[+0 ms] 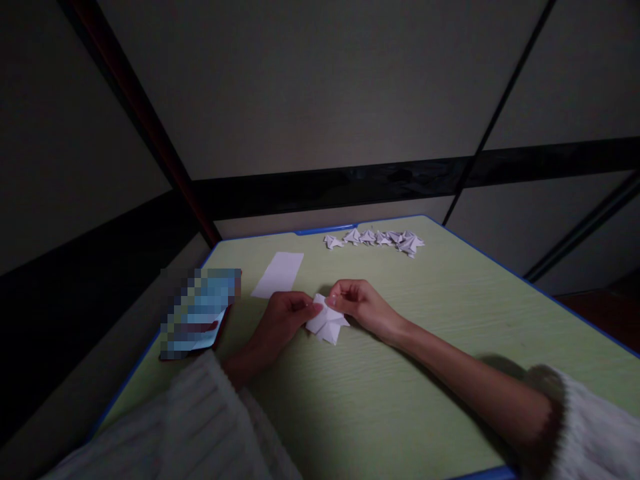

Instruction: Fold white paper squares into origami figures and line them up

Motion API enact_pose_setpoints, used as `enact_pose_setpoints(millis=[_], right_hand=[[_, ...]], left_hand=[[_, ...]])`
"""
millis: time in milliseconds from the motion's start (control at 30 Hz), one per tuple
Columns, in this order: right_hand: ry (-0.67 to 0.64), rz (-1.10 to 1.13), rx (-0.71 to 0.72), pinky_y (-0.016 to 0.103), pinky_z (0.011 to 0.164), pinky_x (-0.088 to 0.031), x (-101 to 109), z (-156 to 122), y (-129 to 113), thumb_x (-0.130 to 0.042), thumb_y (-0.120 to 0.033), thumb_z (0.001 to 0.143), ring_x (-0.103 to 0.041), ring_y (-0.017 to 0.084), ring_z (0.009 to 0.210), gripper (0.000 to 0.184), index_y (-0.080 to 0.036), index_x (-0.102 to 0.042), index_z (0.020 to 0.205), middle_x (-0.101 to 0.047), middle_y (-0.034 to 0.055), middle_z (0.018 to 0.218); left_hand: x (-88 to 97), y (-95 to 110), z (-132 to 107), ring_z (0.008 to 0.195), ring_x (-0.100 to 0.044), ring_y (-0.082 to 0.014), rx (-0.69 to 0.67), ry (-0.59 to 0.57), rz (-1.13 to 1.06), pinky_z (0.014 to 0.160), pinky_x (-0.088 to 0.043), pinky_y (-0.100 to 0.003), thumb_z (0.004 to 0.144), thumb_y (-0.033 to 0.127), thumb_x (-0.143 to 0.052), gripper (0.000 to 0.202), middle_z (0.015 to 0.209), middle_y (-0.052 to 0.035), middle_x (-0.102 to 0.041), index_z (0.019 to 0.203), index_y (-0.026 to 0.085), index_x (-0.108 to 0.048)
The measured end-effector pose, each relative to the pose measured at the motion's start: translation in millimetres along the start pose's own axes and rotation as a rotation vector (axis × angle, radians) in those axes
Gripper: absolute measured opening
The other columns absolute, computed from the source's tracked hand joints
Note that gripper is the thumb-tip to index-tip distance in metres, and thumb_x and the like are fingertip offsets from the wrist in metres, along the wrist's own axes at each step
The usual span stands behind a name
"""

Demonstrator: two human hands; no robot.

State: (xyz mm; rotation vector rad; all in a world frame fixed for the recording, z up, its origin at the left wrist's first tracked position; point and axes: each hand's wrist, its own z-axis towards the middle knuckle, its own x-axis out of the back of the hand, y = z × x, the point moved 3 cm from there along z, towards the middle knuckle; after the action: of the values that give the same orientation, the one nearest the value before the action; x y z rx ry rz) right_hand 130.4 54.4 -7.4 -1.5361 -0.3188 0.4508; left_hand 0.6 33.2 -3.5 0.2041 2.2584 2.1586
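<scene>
Between my two hands is a white folded paper figure (pixel 327 325), with pointed flaps spreading toward me. My left hand (pixel 286 319) pinches its left upper edge between thumb and fingers. Gripping the top right of the same paper, my right hand (pixel 364 305) has its thumb pressed on the folds and its fingers curled behind. Part of the figure's upper side is hidden under both thumbs. A flat white sheet of paper (pixel 279 273) lies on the table just beyond my left hand.
Several finished-looking folded paper figures (pixel 367 237) stand in a row near the far edge of the light green table (pixel 450 400). To the left lies a tablet or phone (pixel 200 313) with a lit, blurred screen. Cabinet panels (pixel 320 87) rise behind the blue-edged table.
</scene>
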Motion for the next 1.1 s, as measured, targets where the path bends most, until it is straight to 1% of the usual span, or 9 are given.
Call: enact_pose_setpoints(millis=[100, 267, 333, 433, 567, 700, 900, 967, 1100], right_hand=[[-0.05, -0.038, -0.011, 0.019, 0.04, -0.017, -0.7, -1.0, -1.7, -0.066, -0.035, 0.055, -0.028, 0.003, 0.04, 0.03, -0.012, -0.046, 0.054, -0.039, -0.0076, 0.043], [-0.059, -0.046, -0.015, 0.019, 0.04, -0.019, 1.5, 0.0, -1.8, -0.065, -0.034, 0.055, -0.031, 0.003, 0.041, 0.03, -0.012, -0.046, 0.055, -0.041, -0.0069, 0.045], [-0.041, -0.016, -0.005, 0.019, 0.042, -0.023, 1.3, 0.2, -3.0, -0.064, -0.035, 0.056, -0.035, 0.003, 0.043, 0.029, -0.011, -0.048, 0.058, -0.044, -0.0051, 0.049], [-0.021, 0.072, 0.0, 0.02, 0.046, -0.029, -0.7, -0.4, -5.4, -0.065, -0.033, 0.057, -0.04, 0.004, 0.047, 0.029, -0.011, -0.049, 0.067, -0.047, -0.0039, 0.055], [0.018, 0.137, 0.003, 0.02, 0.047, -0.03, -1.0, -1.4, -5.6, -0.067, -0.026, 0.053, -0.042, 0.004, 0.046, 0.031, -0.013, -0.046, 0.072, -0.046, -0.0059, 0.053], [0.101, 0.186, 0.065, 0.019, 0.046, -0.028, 4.0, -0.7, -5.1, -0.068, -0.019, 0.052, -0.042, 0.005, 0.046, 0.035, -0.017, -0.039, 0.073, -0.048, -0.0069, 0.054], [0.055, 0.128, 0.194, 0.019, 0.046, -0.024, 5.0, -0.9, -9.5, -0.06, -0.016, 0.059, -0.037, 0.004, 0.047, 0.022, -0.016, -0.04, 0.066, -0.045, -0.0062, 0.055], [0.062, 0.071, 0.22, 0.02, 0.046, -0.024, 5.1, -1.5, -10.6, -0.058, -0.015, 0.061, -0.035, 0.004, 0.047, 0.016, -0.016, -0.042, 0.066, -0.043, -0.0062, 0.053], [0.067, -0.035, 0.2, 0.021, 0.047, -0.025, 4.3, -1.9, -11.3, -0.054, -0.017, 0.065, -0.036, 0.005, 0.048, 0.006, -0.014, -0.049, 0.065, -0.043, -0.0049, 0.051]], left_hand=[[-1.3, 0.8, 1.4, 0.038, -0.037, -0.0052, -0.002, -0.085, 0.054, 0.04, -0.027, -0.017, 0.054, 0.027, -0.062, 0.025, 0.036, 0.0069, -0.043, 0.04, 0.014, -0.046], [-6.8, -1.3, 3.4, 0.038, -0.043, -0.0072, -0.014, -0.202, 0.155, 0.041, -0.031, -0.019, 0.06, 0.027, -0.055, 0.021, 0.038, 0.0044, -0.049, 0.045, 0.014, -0.051], [-6.6, -0.1, 2.5, 0.038, -0.043, -0.0072, -0.028, -0.154, 0.169, 0.04, -0.031, -0.018, 0.06, 0.027, -0.054, 0.022, 0.038, 0.0046, -0.049, 0.043, 0.014, -0.049], [-2.6, 4.8, 0.4, 0.037, -0.04, -0.0064, -0.073, -0.007, 0.187, 0.038, -0.029, -0.018, 0.059, 0.026, -0.055, 0.023, 0.037, 0.0061, -0.045, 0.041, 0.014, -0.047], [2.2, 10.0, -0.4, 0.039, -0.041, -0.0064, -0.129, 0.121, 0.159, 0.039, -0.032, -0.018, 0.061, 0.025, -0.054, 0.021, 0.039, 0.0063, -0.047, 0.044, 0.014, -0.049], [1.6, 10.8, 0.3, 0.041, -0.044, -0.0075, -0.123, 0.127, 0.12, 0.043, -0.036, -0.019, 0.062, 0.027, -0.054, 0.022, 0.04, 0.005, -0.05, 0.044, 0.014, -0.05], [-0.1, 8.8, 0.4, 0.046, -0.049, -0.0073, -0.085, 0.112, 0.041, 0.046, -0.04, -0.018, 0.058, 0.021, -0.059, 0.009, 0.051, 0.0034, -0.056, 0.061, 0.013, -0.057], [0.5, 8.2, 0.5, 0.046, -0.049, -0.0068, -0.115, 0.118, 0.014, 0.046, -0.041, -0.018, 0.057, 0.018, -0.06, 0.013, 0.053, 0.0046, -0.055, 0.068, 0.013, -0.055], [0.4, 8.1, -0.7, 0.048, -0.052, -0.0073, -0.211, 0.078, -0.064, 0.047, -0.043, -0.019, 0.058, 0.015, -0.06, 0.034, 0.056, 0.0088, -0.051, 0.088, 0.018, -0.045]])
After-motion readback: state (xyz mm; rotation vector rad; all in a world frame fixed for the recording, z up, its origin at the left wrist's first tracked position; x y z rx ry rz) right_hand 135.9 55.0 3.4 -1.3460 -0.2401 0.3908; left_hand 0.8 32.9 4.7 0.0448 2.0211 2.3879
